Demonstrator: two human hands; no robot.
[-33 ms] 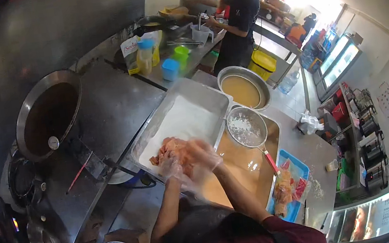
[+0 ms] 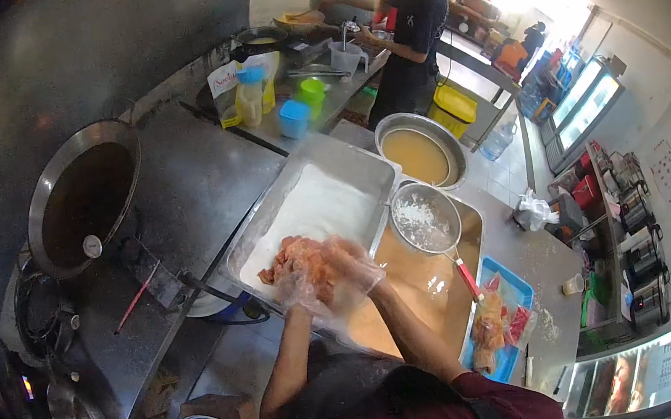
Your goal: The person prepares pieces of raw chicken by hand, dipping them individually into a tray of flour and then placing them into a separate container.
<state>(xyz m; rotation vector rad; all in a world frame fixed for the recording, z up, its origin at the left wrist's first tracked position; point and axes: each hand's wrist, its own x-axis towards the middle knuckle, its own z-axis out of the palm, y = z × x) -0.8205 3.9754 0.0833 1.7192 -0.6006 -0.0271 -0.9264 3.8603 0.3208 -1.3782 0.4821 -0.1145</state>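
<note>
Both my hands wear clear plastic gloves and are at a heap of raw, reddish-orange meat pieces, perhaps chicken (image 2: 301, 258). The heap lies at the near end of a metal tray (image 2: 377, 172) with white flour (image 2: 317, 201) in it. My left hand (image 2: 301, 292) is closed around the heap's near left side, its fingers partly hidden by meat and glove. From the right, my right hand (image 2: 358, 267) presses against the meat with bent fingers, slightly blurred. Loose glove plastic hangs between my wrists.
Right of the flour tray stands a pan of orange-brown liquid (image 2: 449, 300), with a red-handled sieve (image 2: 425, 216) across its edge. Beyond is a round bowl (image 2: 421, 151). A blue tray (image 2: 505, 369) holds bagged food. A wok of dark oil (image 2: 88, 200) sits left. A co-worker (image 2: 414, 30) stands ahead.
My right hand has shifted very slightly against the meat. My left hand and the tray stay in place.
</note>
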